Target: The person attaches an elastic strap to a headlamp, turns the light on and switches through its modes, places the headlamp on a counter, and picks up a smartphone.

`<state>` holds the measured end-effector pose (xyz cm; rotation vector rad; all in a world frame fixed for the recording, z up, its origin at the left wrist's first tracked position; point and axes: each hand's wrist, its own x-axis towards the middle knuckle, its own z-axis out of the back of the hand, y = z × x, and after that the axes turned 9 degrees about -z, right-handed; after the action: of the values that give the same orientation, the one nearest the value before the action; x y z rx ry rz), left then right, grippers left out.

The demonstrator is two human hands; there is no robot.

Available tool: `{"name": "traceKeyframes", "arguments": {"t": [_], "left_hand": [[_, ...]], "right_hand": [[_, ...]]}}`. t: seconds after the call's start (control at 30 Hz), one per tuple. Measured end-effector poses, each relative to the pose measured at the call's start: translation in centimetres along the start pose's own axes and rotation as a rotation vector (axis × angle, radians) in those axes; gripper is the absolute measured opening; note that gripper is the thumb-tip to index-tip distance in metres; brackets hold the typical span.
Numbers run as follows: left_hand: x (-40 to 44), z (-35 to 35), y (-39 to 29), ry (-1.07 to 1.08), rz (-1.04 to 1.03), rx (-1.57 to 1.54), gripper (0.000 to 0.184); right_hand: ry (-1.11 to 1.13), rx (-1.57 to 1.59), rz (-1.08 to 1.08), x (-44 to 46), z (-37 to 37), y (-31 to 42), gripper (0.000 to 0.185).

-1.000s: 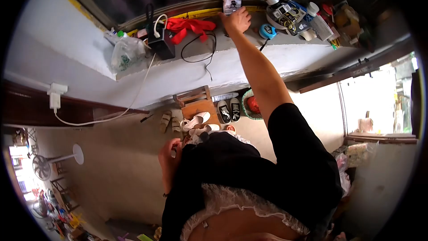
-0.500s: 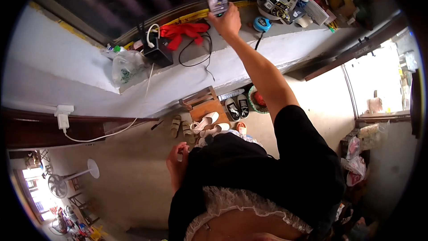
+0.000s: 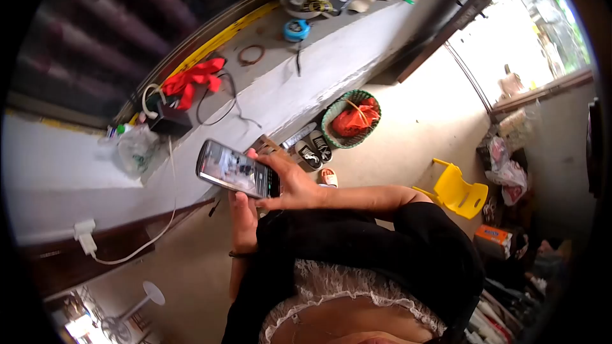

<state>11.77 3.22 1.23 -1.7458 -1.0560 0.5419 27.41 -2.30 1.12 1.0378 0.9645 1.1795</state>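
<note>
A smartphone (image 3: 236, 171) with its screen lit is in front of my body, gripped in my right hand (image 3: 294, 181) by its right end. My left hand (image 3: 243, 223) is at the phone's lower edge, with a digit against it; the phone hides some of its fingers. Beneath and beyond the phone, a small wooden stool (image 3: 273, 148) is mostly covered. Black sneakers (image 3: 312, 151) and an orange-and-white shoe (image 3: 328, 177) lie on the floor beside it.
The window ledge holds a red cloth (image 3: 194, 81), a black box (image 3: 169, 120), a blue tape measure (image 3: 296, 30) and a coil (image 3: 251, 55). On the floor are a green basket (image 3: 327, 129) with a red bag, and a yellow chair (image 3: 460, 192). A white cable (image 3: 173, 197) runs to a wall plug.
My right hand has brought the phone from above the ledge back toward my body. My left hand has come up to the phone. The view has turned, bringing the yellow chair into sight.
</note>
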Motion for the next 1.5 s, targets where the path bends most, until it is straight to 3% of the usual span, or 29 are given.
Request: {"name": "traceKeyframes", "arguments": {"t": [0.27,0.43,0.57,0.67,0.77,0.83,1.0,1.13,1.37,1.5], "left_hand": [[1.0,-6.9,2.2,0.078,0.165,-0.079,0.082],[1.4,-9.8,6.5,0.085,0.129,-0.12,0.083],[-0.1,-8.1,11.0,0.029,0.14,-0.159,0.089],[-1.3,-9.8,8.8,-0.095,0.184,-0.224,0.086],[-3.2,-10.0,8.2,-0.202,0.133,-0.225,0.08],[-4.1,-9.9,7.1,-0.138,0.113,-0.106,0.079],[-6.5,-7.3,6.2,-0.149,0.003,-0.148,0.084],[-10.3,-6.4,4.1,-0.259,0.04,-0.116,0.091],[-20.3,-1.4,3.0,-0.417,-0.027,-0.268,0.087],[-27.8,3.1,1.7,-0.433,-0.053,-0.276,0.096]], "right_hand": [[-0.17,0.028,-0.043,-4.2,2.6,-4.1,0.093],[-0.201,0.074,-0.069,-6.3,6.8,-4.6,0.094],[-0.035,0.201,0.096,-6.9,9.0,-7.7,0.092],[0.154,0.378,-0.043,-7.3,9.6,-7.0,0.09],[0.224,0.382,-0.085,-7.8,8.6,-7.2,0.084],[0.203,0.323,-0.031,-8.2,8.1,-6.9,0.077],[0.329,0.237,-0.182,-9.8,5.7,-7.2,0.066],[0.452,0.12,-0.112,-12.1,2.5,-7.9,0.051],[0.564,-0.179,-0.074,-16.3,-4.8,-3.2,0.053],[0.605,-0.192,0.032,-19.4,-10.0,-2.8,0.05]]}}
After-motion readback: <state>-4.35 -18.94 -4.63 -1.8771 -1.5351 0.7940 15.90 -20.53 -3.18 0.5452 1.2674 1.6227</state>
